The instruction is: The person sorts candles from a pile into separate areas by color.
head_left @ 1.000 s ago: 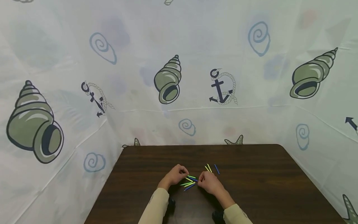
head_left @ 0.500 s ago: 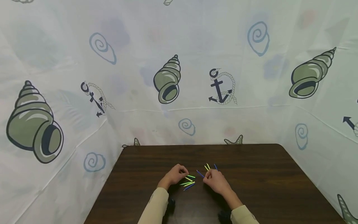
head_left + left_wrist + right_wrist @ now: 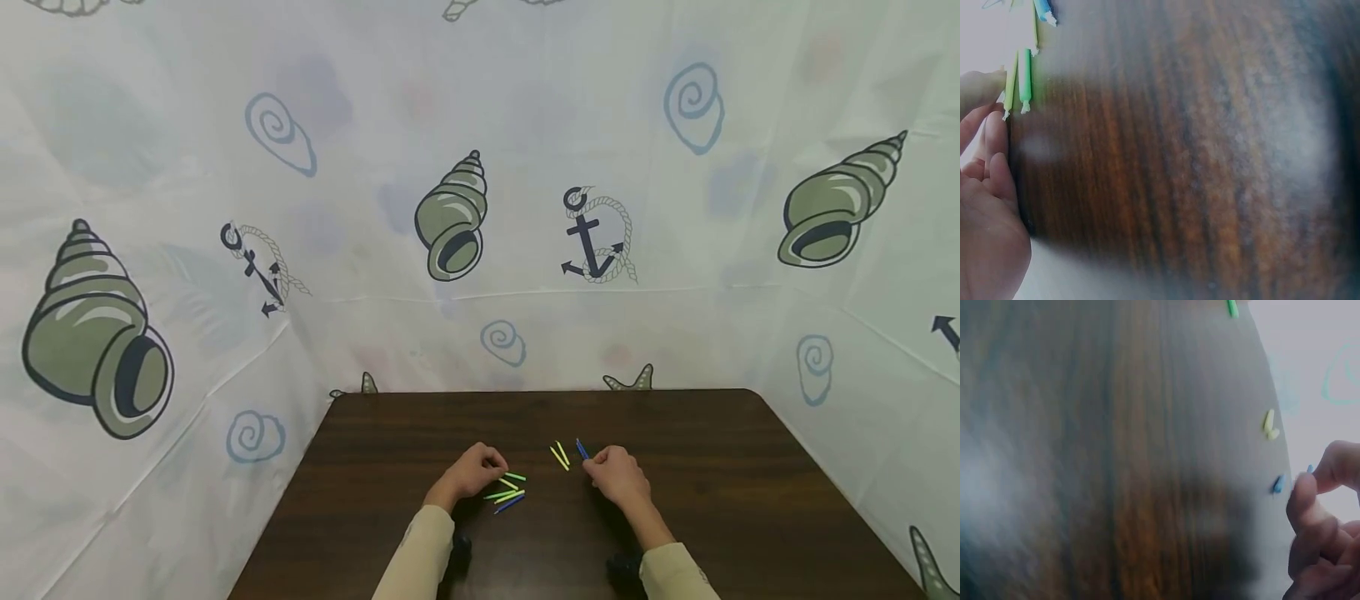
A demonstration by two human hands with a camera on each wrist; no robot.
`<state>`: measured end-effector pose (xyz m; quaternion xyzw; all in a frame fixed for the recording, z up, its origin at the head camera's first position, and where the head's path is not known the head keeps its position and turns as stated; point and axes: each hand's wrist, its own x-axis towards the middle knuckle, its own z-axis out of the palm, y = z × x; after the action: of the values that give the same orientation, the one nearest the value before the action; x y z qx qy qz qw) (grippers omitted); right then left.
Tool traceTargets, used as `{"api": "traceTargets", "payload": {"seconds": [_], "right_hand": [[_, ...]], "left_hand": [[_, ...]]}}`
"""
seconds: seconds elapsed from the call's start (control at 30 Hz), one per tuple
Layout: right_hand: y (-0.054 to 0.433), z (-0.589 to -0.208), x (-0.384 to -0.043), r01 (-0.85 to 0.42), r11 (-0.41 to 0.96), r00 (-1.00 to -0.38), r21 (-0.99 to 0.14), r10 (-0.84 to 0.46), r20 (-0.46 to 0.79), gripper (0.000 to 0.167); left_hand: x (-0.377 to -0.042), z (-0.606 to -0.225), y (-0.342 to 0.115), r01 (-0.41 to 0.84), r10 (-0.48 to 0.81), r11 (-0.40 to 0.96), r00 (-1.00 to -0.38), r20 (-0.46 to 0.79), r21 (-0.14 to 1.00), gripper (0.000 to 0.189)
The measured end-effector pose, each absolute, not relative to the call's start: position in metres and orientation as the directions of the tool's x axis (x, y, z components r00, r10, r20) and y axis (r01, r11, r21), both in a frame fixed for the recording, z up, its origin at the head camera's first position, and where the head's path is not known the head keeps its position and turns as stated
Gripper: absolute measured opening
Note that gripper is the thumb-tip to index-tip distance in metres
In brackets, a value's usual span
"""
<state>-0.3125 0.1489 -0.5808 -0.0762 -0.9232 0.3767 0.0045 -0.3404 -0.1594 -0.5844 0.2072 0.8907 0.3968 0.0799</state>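
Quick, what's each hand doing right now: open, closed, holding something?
Left hand: fingers bent near a green stick; whether it's holding anything can't be told.
Right hand: closed, pinching a blue stick.

2 thin yellow sticks (image 3: 559, 458) lie between a green-yellow-blue cluster (image 3: 510, 497) and 2 blue sticks (image 3: 581, 448) — 1 pinched.

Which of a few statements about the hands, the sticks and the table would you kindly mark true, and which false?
1. The right hand pinches a blue stick. True.
2. Another blue stick lies near the left hand. True.
3. Every stick is blue. False: there is also a green stick, for instance.
4. Two yellow sticks lie between the blue ones and touch the right hand. False: they lie apart from it.
5. The table is dark brown. True.
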Motion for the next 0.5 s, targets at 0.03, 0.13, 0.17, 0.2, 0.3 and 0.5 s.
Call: {"api": "traceTargets", "payload": {"seconds": [0.03,0.13,0.17,0.2,0.3,0.5], "right_hand": [[0.151,-0.581,-0.313,0.148,0.706,-0.987,-0.692,0.149,-0.060,0.023],[0.155,-0.584,-0.315,0.170,0.709,-0.984,-0.685,0.158,-0.081,0.031],[0.156,-0.585,-0.315,0.178,0.706,-0.983,-0.686,0.161,-0.089,0.033],[0.156,-0.586,-0.315,0.182,0.706,-0.982,-0.685,0.163,-0.093,0.035],[0.155,-0.587,-0.318,0.192,0.708,-0.980,-0.679,0.173,-0.096,0.033],[0.155,-0.590,-0.325,0.210,0.721,-0.977,-0.660,0.185,-0.109,0.029]], "left_hand": [[-0.341,-0.585,-0.159,0.309,0.435,0.600,-0.900,0.023,0.738,0.015],[-0.342,-0.585,-0.159,0.315,0.444,0.597,-0.896,0.023,0.738,0.015],[-0.342,-0.585,-0.160,0.314,0.447,0.595,-0.894,0.020,0.740,0.015],[-0.343,-0.585,-0.160,0.316,0.450,0.594,-0.893,0.021,0.740,0.015],[-0.344,-0.585,-0.161,0.324,0.455,0.590,-0.890,0.027,0.739,0.015],[-0.345,-0.585,-0.160,0.331,0.458,0.591,-0.888,0.032,0.736,0.016]]}}
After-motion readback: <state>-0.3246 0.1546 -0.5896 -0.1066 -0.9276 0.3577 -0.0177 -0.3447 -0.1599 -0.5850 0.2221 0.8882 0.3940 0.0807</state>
